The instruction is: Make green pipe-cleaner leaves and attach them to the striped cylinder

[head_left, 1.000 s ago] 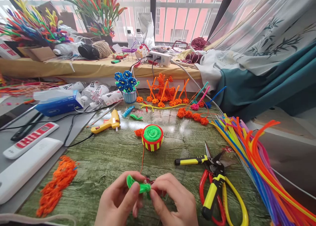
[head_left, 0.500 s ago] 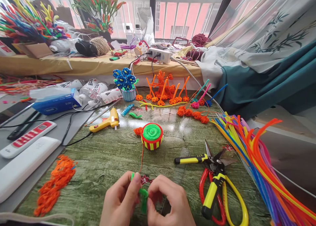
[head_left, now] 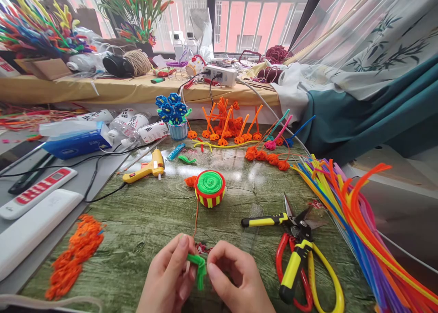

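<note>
- Open tabletop (head_left: pixel 133 224) between left hand (head_left: pixel 168 274) and orange pile (head_left: pixel 73 260) was passable.
- Striped pot (head_left: pixel 210 190) blocked straight ahead; thin orange stem (head_left: pixel 196 217) ran toward left hand.
- Forward lane lay between pot and cutting tools (head_left: pixel 296 272).
- Tools, then pipe-cleaner bundle (head_left: pixel 356 221), obstructed right of right hand (head_left: pixel 237 276).

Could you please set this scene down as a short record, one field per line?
Left hand: pinches a bent green fuzzy strip
Right hand: curled beside the strip; whether it holds anything is unclear
Beyond the hands: striped pot, red and yellow, with a green spiral top
Left side: yellow glue gun, orange pile
Right side: cutting tools, bundle of colourful fuzzy stems
Far side: potted blue flowers, orange pieces with stems
</note>
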{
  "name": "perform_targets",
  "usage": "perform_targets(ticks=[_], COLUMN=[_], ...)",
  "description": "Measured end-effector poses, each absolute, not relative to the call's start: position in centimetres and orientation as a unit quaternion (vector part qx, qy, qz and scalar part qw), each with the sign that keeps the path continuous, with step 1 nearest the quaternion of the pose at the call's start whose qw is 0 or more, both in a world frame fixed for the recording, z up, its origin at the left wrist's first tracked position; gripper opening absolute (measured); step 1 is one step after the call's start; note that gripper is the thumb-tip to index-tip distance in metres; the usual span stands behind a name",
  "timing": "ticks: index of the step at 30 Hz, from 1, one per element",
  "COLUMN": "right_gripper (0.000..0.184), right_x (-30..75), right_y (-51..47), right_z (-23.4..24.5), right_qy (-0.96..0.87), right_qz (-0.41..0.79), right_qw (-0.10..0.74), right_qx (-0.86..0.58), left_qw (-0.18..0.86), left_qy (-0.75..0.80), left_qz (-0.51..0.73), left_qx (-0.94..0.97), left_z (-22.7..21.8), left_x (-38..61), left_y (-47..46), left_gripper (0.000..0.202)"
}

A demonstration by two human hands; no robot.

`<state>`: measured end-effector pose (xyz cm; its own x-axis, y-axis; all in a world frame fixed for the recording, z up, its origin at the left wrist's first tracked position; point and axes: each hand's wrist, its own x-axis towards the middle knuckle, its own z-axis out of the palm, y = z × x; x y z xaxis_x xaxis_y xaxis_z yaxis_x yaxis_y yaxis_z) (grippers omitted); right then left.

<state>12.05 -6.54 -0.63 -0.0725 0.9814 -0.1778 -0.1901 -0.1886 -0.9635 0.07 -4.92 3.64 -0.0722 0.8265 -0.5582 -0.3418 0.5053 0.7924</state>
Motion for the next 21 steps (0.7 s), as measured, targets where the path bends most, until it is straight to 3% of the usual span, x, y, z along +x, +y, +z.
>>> perform_targets(ticks=[3,9,13,21], right_gripper=[0.017,0.015,0.035,0.025], right_x=[12.4,11.9,11.3,9.3], right_y=[-6.6,-6.7,-6.6,-6.0], right_z=[-0.6,-2.2,-3.5,-2.8], right_qy=[-0.453,-0.569,-0.591,-0.588], right_qz=[0.518,0.202,0.132,0.023], right_qw=[0.488,0.436,0.413,0.294], right_qx=[-0.537,-0.667,-0.680,-0.753], left_qw=[0.636,0.624,0.610,0.600], left_qy=[0.583,0.580,0.576,0.569], left_qz=[0.469,0.493,0.518,0.540], left_qx=[0.189,0.176,0.170,0.158], left_z=[3.9,4.0,3.8,3.7], left_x=[0.1,-0.2,-0.7,-0.8], left_y=[-4.7,-4.4,-4.2,-4.4], left_gripper=[0.057,0.055,0.051,0.044])
